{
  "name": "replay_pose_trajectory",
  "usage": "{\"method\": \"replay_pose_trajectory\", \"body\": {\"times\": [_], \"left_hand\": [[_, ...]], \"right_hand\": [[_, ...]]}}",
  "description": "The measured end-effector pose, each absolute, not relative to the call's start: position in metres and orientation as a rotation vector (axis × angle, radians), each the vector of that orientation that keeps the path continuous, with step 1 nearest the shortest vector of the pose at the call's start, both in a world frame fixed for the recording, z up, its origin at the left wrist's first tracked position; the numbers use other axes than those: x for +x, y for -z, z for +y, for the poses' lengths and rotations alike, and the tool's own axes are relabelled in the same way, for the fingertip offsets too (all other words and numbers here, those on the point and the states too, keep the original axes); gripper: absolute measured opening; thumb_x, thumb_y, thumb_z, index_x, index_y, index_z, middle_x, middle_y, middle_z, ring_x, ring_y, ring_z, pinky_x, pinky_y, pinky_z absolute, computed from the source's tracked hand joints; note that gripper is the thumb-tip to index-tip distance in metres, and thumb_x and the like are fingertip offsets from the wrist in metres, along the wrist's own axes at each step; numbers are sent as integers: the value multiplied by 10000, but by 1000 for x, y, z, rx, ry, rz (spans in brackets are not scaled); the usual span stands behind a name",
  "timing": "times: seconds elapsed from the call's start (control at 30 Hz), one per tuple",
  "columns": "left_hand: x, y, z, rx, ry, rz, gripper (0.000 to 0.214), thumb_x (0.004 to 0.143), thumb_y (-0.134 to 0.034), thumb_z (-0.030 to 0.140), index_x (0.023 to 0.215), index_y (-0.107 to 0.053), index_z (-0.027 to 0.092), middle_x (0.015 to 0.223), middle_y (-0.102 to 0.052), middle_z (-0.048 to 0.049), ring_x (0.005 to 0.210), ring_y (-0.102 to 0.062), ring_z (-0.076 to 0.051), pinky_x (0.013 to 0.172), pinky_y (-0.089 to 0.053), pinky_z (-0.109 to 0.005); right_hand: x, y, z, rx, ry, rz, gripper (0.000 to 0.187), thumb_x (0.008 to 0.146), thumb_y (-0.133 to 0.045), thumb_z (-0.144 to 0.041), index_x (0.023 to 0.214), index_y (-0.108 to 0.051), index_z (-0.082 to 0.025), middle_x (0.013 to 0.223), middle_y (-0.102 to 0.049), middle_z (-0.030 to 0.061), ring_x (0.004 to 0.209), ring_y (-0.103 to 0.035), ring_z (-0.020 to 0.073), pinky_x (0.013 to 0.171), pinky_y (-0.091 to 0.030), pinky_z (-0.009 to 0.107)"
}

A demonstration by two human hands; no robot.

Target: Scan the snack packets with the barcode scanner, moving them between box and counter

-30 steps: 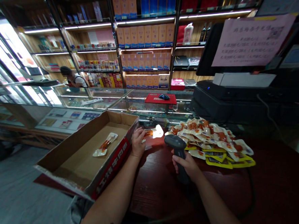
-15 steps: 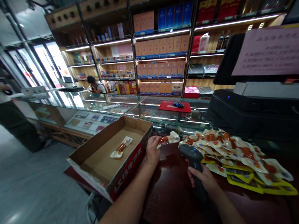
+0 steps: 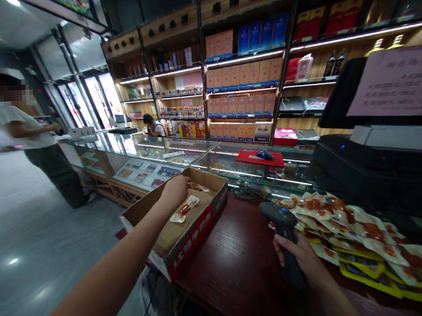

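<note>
My left hand (image 3: 175,190) reaches over the open cardboard box (image 3: 186,228), its fingers closed on a snack packet (image 3: 197,187) held above the box floor. Another clear snack packet (image 3: 183,210) lies flat inside the box, just right of that hand. My right hand (image 3: 298,256) grips the handle of a dark barcode scanner (image 3: 283,230), which stands upright over the dark wooden counter (image 3: 239,266). A heap of several snack packets (image 3: 358,235) lies on the counter to the right of the scanner.
A black register with a screen and pink notice (image 3: 384,133) stands at the back right. Glass display counters (image 3: 182,155) run behind the box. A person in a white shirt (image 3: 31,135) stands at the left; another person (image 3: 154,127) is by the far shelves.
My left hand has carried the packet from in front of the scanner leftward and over the box. The view has swung left and up, so a standing person now shows at left.
</note>
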State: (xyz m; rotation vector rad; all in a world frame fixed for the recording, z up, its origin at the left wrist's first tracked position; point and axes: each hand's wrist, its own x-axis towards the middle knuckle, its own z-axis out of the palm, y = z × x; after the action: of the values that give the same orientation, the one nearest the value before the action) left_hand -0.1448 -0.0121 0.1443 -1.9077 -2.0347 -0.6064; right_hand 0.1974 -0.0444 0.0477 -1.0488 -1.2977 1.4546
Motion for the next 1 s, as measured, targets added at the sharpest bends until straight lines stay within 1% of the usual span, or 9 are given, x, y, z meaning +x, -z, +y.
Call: {"method": "replay_pose_trajectory", "body": {"times": [0.07,0.23,0.4,0.5,0.6,0.7,0.8,0.9,1.0], "left_hand": [[-167,-133,0,-1915,461,-2110,245,767,-465,143,854,-693,176,823,-659,-99,788,-617,-215,748,-461,-293],[-196,-93,29,-1940,386,-2207,212,740,-497,141,825,-691,148,888,-661,-137,855,-621,-223,781,-449,-288],[-197,-80,35,-2079,211,-2345,66,556,-645,128,616,-642,156,716,-661,-103,764,-636,-245,742,-461,-305],[-185,-85,32,-2177,137,-2346,186,482,-683,130,660,-662,179,714,-672,-82,737,-640,-243,719,-470,-308],[-158,-97,24,-2166,109,-2273,303,508,-691,159,808,-694,202,885,-698,-119,831,-642,-281,734,-477,-357],[-117,-112,12,-2226,300,-2077,296,625,-637,192,914,-693,210,955,-694,-127,870,-642,-270,756,-474,-353],[-67,-118,7,-2381,606,-1956,194,721,-564,220,857,-702,216,824,-705,-89,759,-652,-224,712,-472,-302],[-20,-102,19,-2512,899,-1880,165,716,-567,210,800,-708,200,770,-701,-70,728,-639,-202,698,-464,-278],[19,-67,46,-2580,1154,-2056,90,680,-602,205,659,-683,171,660,-676,-57,660,-615,-181,654,-452,-259]], "right_hand": [[195,-52,-44,-1040,-1459,-1286,338,636,-724,-463,666,-525,-191,478,-538,-39,374,-487,111,364,-417,243],[192,-53,-45,-1037,-1443,-1267,365,639,-727,-444,822,-552,-181,501,-552,-52,361,-483,102,352,-413,228],[195,-47,-46,-1019,-1440,-1225,436,639,-727,-423,939,-543,-166,494,-548,-64,354,-474,94,344,-415,214],[198,-42,-47,-996,-1430,-1205,440,644,-719,-416,954,-539,-160,503,-553,-64,352,-474,94,334,-416,212],[200,-37,-46,-986,-1443,-1199,447,654,-715,-404,979,-531,-158,512,-560,-64,358,-484,97,338,-424,209],[203,-31,-45,-965,-1436,-1178,432,670,-712,-401,979,-531,-159,518,-564,-62,358,-491,99,340,-427,209],[207,-27,-45,-933,-1415,-1134,373,658,-726,-403,886,-549,-166,514,-563,-57,351,-483,97,333,-426,214],[213,-22,-43,-919,-1379,-1061,324,647,-733,-417,746,-546,-172,509,-559,-49,356,-483,91,335,-424,211],[219,-15,-41,-912,-1338,-976,332,641,-729,-440,729,-552,-173,513,-562,-47,355,-483,86,341,-430,212]]}}
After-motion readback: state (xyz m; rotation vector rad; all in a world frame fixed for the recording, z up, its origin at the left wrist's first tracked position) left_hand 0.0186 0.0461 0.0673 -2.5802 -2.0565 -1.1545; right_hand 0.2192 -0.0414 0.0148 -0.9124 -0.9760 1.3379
